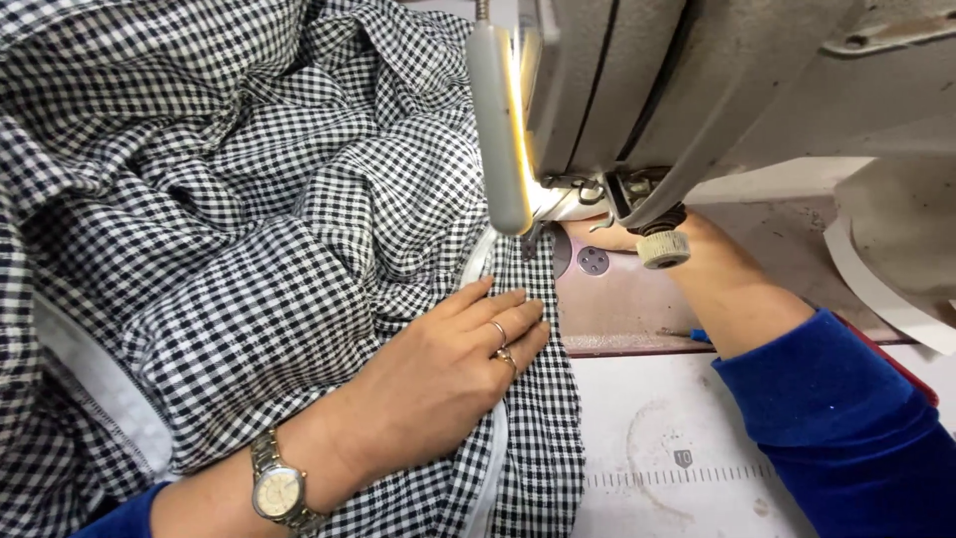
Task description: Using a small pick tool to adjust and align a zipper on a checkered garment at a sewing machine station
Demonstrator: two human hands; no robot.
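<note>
Fabric, one large piece of black-and-white checked cloth, fills the left half of the view in loose folds and runs in a narrow strip under the head of one grey sewing machine. One long grey lamp bar hangs at the machine's front, lit along its edge. Two hands are at work. The left hand lies flat, palm down, on the cloth just short of the needle area, fingers straight and close together, pressing rather than gripping. It wears two rings on one finger and one metal wristwatch on the wrist. The right hand reaches in from the right beneath the machine head, its blue sleeve resting above the pale table. The machine hides its fingers, so I cannot tell whether they pinch anything. One ribbed cream knob sits in front of that hand.
</note>
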